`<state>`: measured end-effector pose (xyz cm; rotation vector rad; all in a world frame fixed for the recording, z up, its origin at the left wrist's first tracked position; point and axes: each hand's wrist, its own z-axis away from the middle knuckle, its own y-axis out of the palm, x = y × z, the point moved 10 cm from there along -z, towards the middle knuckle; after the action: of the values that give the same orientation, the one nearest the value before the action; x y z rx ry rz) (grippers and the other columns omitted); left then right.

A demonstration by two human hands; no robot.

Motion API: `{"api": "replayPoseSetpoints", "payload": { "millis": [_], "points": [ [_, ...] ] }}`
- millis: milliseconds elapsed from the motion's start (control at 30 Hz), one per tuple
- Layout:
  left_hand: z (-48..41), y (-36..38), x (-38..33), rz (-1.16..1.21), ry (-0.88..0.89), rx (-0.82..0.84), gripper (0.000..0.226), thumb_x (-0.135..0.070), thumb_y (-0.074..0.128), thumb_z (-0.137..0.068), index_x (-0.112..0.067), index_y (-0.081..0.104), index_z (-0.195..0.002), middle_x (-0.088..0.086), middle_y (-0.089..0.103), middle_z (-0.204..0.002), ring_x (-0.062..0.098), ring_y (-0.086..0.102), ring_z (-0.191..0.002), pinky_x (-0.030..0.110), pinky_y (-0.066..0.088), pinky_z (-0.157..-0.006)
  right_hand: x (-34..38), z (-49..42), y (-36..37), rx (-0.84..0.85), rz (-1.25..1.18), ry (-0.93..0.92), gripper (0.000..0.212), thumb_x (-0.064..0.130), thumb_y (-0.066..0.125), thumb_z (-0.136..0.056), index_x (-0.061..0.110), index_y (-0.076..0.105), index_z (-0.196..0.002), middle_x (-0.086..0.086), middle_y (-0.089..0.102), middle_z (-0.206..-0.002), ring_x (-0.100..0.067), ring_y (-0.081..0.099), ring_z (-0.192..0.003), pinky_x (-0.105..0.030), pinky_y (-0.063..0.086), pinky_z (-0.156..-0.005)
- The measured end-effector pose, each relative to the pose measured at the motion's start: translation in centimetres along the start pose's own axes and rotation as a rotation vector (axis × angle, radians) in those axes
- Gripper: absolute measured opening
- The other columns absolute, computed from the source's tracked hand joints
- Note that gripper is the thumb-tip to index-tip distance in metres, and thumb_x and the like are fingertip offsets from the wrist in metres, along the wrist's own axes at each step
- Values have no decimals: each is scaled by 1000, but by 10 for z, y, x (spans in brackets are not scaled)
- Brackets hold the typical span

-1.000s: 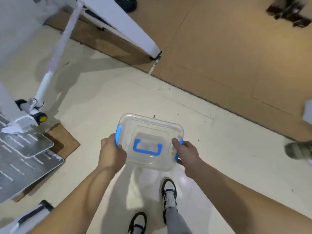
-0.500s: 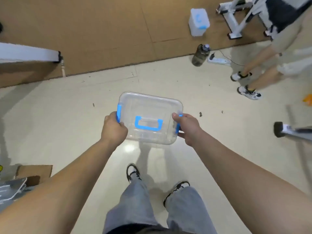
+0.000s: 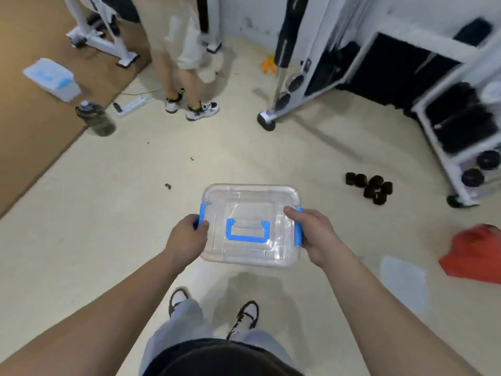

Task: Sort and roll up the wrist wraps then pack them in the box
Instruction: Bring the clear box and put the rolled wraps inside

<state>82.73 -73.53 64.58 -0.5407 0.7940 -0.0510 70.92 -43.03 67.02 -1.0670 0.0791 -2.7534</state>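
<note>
I carry a clear plastic box [image 3: 250, 210] with a lid, a blue handle and blue side clips, level in front of me above the floor. My left hand [image 3: 187, 238] grips its left side at the blue clip. My right hand [image 3: 313, 234] grips its right side, thumb on the lid. The box looks empty. Several black rolled wrist wraps [image 3: 370, 187] lie in a cluster on the cream floor, ahead and to the right.
Another person's legs [image 3: 187, 77] stand ahead at left. A white weight rack [image 3: 444, 147] fills the right side, a machine post [image 3: 273, 104] ahead. A dark bottle [image 3: 96, 119], power strip [image 3: 130, 105], white-blue container [image 3: 53, 78] and red bag [image 3: 477, 255] lie around.
My view has swung to the right while I carry the box; the brown mat slid left and the rack, the black rolls and the red bag came into view. Both hands keep their grip.
</note>
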Motion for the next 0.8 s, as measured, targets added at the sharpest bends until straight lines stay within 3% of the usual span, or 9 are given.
{"api": "replayPoseSetpoints", "payload": {
  "millis": [133, 233, 300, 367, 433, 567, 633, 700, 800],
  "points": [
    [-15, 104, -101, -119, 115, 156, 21, -22, 54, -103, -21, 66, -119, -2, 73, -107, 24, 71, -99, 41, 58, -88, -14, -12, -126, -89, -234, 74, 32, 25, 85, -91, 9, 73, -116, -9, 83, -111, -27, 79, -96, -46, 62, -99],
    [-32, 179, -160, -213, 201, 259, 21, -26, 57, -103, -20, 67, -120, -2, 73, -108, 26, 71, -101, 41, 57, -90, -28, -22, -197, -163, -400, 118, 38, 24, 86, -89, 10, 75, -122, -10, 81, -117, -30, 79, -107, -50, 61, -102],
    [-42, 227, -199, -280, 261, 290, 19, -32, 54, -107, -20, 64, -117, 0, 71, -100, 25, 69, -91, 37, 55, -79, -32, -27, -235, -190, -496, 133, 45, 28, 87, -87, 10, 75, -126, -12, 79, -124, -33, 77, -115, -56, 57, -108],
    [-47, 278, -237, -353, 311, 335, 24, -38, 48, -109, -18, 62, -110, 0, 65, -84, 22, 61, -75, 33, 45, -65, -31, -29, -271, -229, -605, 130, 38, 27, 81, -92, 11, 75, -127, -11, 80, -123, -32, 76, -116, -57, 55, -109],
    [-47, 328, -278, -396, 361, 379, 36, -38, 43, -111, -10, 60, -98, 2, 57, -75, 23, 52, -67, 33, 38, -61, -30, -27, -306, -262, -722, 125, 28, 25, 73, -100, 13, 76, -125, -9, 81, -120, -30, 77, -115, -52, 57, -107],
    [-28, 428, -360, -460, 484, 473, 40, -32, 38, -113, -11, 47, -80, 6, 49, -71, 26, 43, -63, 36, 33, -59, -40, -25, -390, -378, -855, 113, 35, 24, 77, -98, 12, 74, -130, -9, 80, -123, -31, 76, -117, -54, 55, -110],
    [-15, 477, -392, -467, 486, 508, 41, -32, 35, -112, -10, 48, -80, 6, 52, -74, 29, 48, -66, 38, 38, -62, -53, -26, -436, -449, -856, 133, 36, 20, 78, -97, 8, 72, -130, -12, 80, -121, -34, 76, -115, -57, 55, -109],
    [-8, 530, -414, -429, 434, 552, 43, -36, 33, -110, -6, 56, -89, 11, 59, -82, 38, 61, -79, 47, 53, -71, -68, -24, -487, -528, -839, 160, 36, 19, 79, -96, 6, 71, -128, -14, 80, -119, -34, 77, -108, -57, 55, -109],
    [6, 612, -444, -392, 369, 616, 47, -37, 36, -105, 2, 63, -103, 19, 67, -94, 35, 64, -80, 46, 56, -72, -89, -23, -562, -602, -842, 149, 27, 22, 82, -94, 10, 72, -116, -13, 81, -115, -29, 75, -94, -53, 62, -93]
  ]
}}
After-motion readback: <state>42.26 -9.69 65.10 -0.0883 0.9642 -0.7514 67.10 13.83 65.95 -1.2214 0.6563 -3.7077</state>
